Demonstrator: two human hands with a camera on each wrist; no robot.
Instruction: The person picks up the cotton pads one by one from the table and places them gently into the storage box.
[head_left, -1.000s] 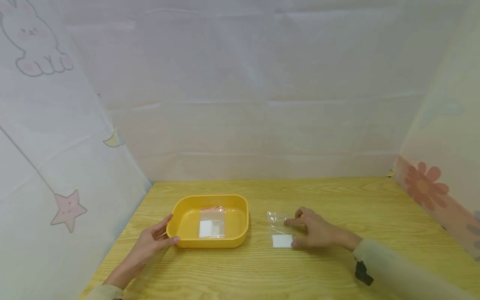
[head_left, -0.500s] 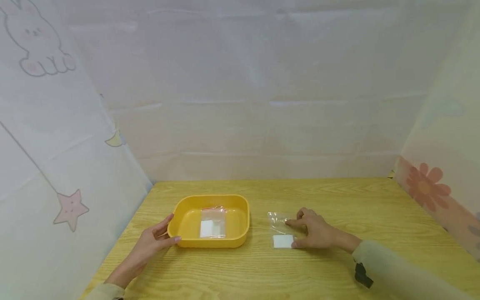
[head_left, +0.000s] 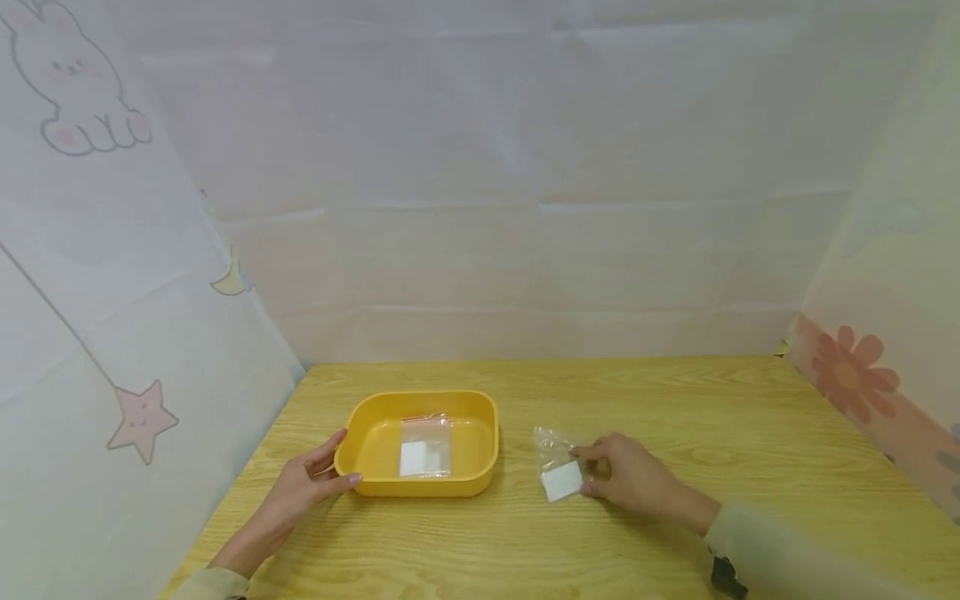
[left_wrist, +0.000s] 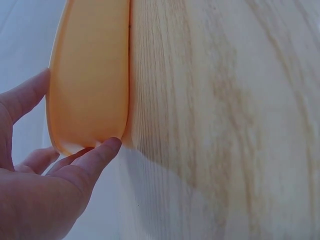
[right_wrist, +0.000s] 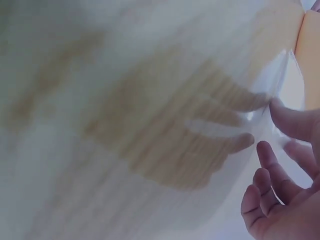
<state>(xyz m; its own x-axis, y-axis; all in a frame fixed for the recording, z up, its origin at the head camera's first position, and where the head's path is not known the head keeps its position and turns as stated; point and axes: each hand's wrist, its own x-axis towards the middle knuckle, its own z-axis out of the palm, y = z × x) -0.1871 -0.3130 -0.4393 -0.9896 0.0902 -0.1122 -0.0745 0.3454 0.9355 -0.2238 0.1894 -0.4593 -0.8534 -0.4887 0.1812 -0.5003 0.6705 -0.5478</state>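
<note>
A yellow plastic tray (head_left: 420, 487) stands at the left of the table's middle. My left hand (head_left: 296, 492) holds its left end, thumb on the front wall and fingers at the side; the left wrist view shows thumb and fingers against the wall. Inside the tray lies a clear plastic bag (head_left: 438, 429) with a white rectangular piece in it and a red line along its top. Right of the tray, my right hand (head_left: 633, 479) pinches the right side of a second clear bag (head_left: 552, 446), whose lower part holds a white rectangle (head_left: 561, 481). This bag is tilted and wrinkled.
Both things are on a wood-grain table (head_left: 465, 550). A pale cloth backdrop (head_left: 525, 250) rises behind it, and printed cloths flank it left and right. A black object (head_left: 726, 577) sits at the right sleeve.
The second bag was flat and straight; now it is turned and crumpled, its right side pinched by my right hand, which has shifted slightly nearer me. Left hand and tray stay put.
</note>
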